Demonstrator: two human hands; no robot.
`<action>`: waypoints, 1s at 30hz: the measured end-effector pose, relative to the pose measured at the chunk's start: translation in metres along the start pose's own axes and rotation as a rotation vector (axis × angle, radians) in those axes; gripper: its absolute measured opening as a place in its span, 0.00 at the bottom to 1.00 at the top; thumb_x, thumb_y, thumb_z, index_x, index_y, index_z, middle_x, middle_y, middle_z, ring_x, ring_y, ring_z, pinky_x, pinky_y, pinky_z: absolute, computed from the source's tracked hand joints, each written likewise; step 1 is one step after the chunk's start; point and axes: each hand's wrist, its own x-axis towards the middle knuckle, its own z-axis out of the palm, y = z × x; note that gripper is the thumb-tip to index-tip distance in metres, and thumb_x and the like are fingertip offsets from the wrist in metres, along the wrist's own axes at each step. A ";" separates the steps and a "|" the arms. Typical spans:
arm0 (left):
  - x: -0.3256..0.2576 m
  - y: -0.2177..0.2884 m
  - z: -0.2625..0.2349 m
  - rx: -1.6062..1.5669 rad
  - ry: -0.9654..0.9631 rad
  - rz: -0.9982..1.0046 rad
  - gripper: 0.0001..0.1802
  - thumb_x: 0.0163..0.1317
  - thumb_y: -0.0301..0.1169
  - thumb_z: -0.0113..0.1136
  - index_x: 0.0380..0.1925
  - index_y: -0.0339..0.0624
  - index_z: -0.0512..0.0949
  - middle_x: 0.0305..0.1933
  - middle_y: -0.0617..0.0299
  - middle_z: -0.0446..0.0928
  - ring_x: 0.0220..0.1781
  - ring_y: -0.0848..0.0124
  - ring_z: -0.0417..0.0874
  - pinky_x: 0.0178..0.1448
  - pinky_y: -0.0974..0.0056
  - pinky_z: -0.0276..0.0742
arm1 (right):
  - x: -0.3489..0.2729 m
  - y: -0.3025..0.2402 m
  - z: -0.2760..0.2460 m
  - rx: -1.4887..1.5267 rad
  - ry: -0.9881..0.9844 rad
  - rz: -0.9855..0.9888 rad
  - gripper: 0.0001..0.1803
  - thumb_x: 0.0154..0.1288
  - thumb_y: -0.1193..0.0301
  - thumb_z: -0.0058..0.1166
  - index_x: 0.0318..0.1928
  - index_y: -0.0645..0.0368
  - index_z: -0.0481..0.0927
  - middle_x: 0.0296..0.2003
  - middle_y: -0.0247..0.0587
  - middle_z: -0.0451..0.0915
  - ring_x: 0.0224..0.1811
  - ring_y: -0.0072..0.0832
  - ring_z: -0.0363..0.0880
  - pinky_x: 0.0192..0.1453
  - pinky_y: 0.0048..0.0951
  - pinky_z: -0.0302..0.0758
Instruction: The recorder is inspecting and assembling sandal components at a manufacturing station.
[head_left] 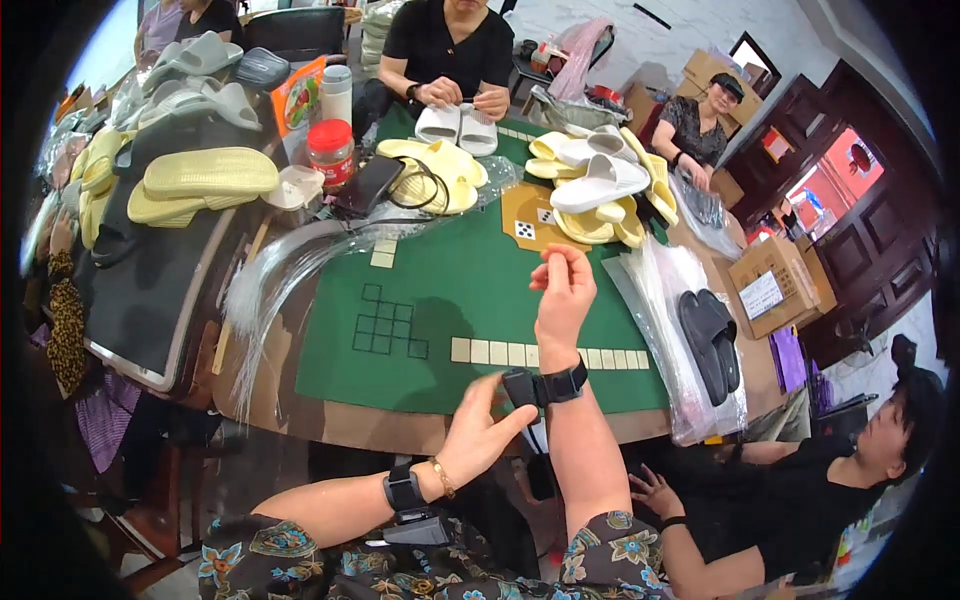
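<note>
My right hand (pixel 563 295) is raised over the green mat (pixel 460 300), its fingers curled together with nothing visible in them. A black strap (pixel 567 381) circles that wrist, with a small black device (pixel 520 387) on its side. My left hand (pixel 480 425) reaches across and grips this device between thumb and fingers. Another black strapped device (pixel 404 488) and a bracelet (pixel 442 477) are on my left wrist. Beyond my right hand, yellow and white slide sandals (pixel 600 185) lie heaped on the mat's far right.
Clear plastic bags (pixel 655 330) and black slides (pixel 708 345) lie at right. More yellow slides (pixel 435 175), a red-lidded jar (pixel 331 152) and plastic strips (pixel 265 290) are at left. A person across the table (pixel 450 50) handles white slides (pixel 457 128); another person (pixel 850 490) sits close at right.
</note>
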 end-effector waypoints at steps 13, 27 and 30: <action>0.031 0.032 0.006 0.725 0.191 0.694 0.23 0.54 0.39 0.71 0.50 0.47 0.79 0.50 0.59 0.75 0.54 0.59 0.74 0.58 0.53 0.66 | -0.013 0.025 0.011 -1.229 -0.294 -0.632 0.03 0.58 0.75 0.56 0.34 0.54 0.78 0.38 0.36 0.76 0.41 0.37 0.77 0.44 0.40 0.74; 0.057 0.038 0.005 0.529 -0.116 0.169 0.18 0.56 0.35 0.67 0.40 0.31 0.80 0.34 0.44 0.83 0.37 0.45 0.85 0.41 0.49 0.80 | -0.033 0.063 0.011 -1.665 -0.486 -0.870 0.03 0.53 0.71 0.57 0.30 0.54 0.80 0.34 0.37 0.75 0.43 0.35 0.74 0.53 0.40 0.71; 0.070 0.033 0.007 0.507 -0.157 0.163 0.20 0.58 0.39 0.66 0.39 0.29 0.83 0.28 0.41 0.82 0.34 0.46 0.85 0.40 0.49 0.81 | -0.041 0.067 0.011 -1.728 -0.565 -0.896 0.04 0.54 0.70 0.56 0.32 0.54 0.81 0.35 0.38 0.76 0.44 0.35 0.74 0.55 0.40 0.71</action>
